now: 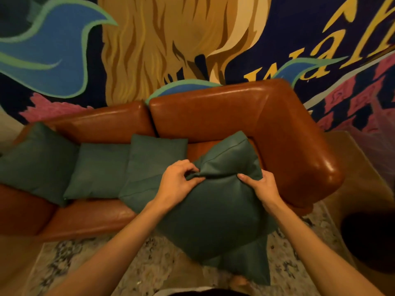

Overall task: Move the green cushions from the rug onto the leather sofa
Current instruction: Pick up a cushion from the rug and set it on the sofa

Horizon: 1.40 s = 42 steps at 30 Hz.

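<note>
A large green cushion (215, 212) hangs over the front edge of the brown leather sofa (213, 107), its top leaning toward the sofa's right arm. My left hand (177, 180) pinches a fold of its fabric near the top. My right hand (260, 186) grips its right edge. A second green cushion (248, 268) shows below and behind the held one, over the rug. Three more green cushions lie along the seat: a left cushion (36, 161), a middle cushion (100, 169) and a right cushion (154, 154).
A speckled pale rug (89, 263) covers the floor in front of the sofa. A tan side table (352, 167) with a dark round hollow (372, 240) stands at the right. A painted mural wall (149, 39) rises behind the sofa.
</note>
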Each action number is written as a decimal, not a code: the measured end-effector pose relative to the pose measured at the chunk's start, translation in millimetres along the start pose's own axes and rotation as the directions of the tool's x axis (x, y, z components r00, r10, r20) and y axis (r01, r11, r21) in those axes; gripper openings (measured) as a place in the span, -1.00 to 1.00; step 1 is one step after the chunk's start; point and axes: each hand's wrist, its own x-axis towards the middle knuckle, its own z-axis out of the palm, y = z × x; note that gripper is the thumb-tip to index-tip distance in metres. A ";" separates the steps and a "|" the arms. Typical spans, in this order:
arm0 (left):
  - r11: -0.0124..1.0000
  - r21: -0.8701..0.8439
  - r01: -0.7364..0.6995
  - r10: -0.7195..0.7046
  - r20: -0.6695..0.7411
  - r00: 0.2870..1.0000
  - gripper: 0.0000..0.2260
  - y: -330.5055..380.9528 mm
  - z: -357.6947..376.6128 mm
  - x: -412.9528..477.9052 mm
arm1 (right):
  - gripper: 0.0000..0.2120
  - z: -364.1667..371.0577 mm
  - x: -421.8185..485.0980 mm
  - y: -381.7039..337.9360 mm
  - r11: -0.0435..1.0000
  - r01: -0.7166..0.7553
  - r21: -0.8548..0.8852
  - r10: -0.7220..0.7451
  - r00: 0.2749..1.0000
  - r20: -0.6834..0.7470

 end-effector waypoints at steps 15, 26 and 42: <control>0.503 -0.593 0.629 -0.679 0.180 0.712 -0.22 -102.8 13.5 -10.9 | -0.75 -33.1 51.7 -2.6 0.889 -0.204 0.410 0.271 0.956 -0.111; 0.261 -0.649 0.714 -0.549 0.509 0.663 -0.26 -166.9 -0.9 20.7 | -0.24 3.8 100.1 45.8 0.732 -0.456 0.506 0.561 0.825 -0.068; 0.411 -0.435 0.801 -0.803 0.242 0.544 -0.60 -324.1 88.3 169.6 | -0.45 119.7 308.2 111.4 0.882 -0.463 0.086 0.461 0.811 -0.360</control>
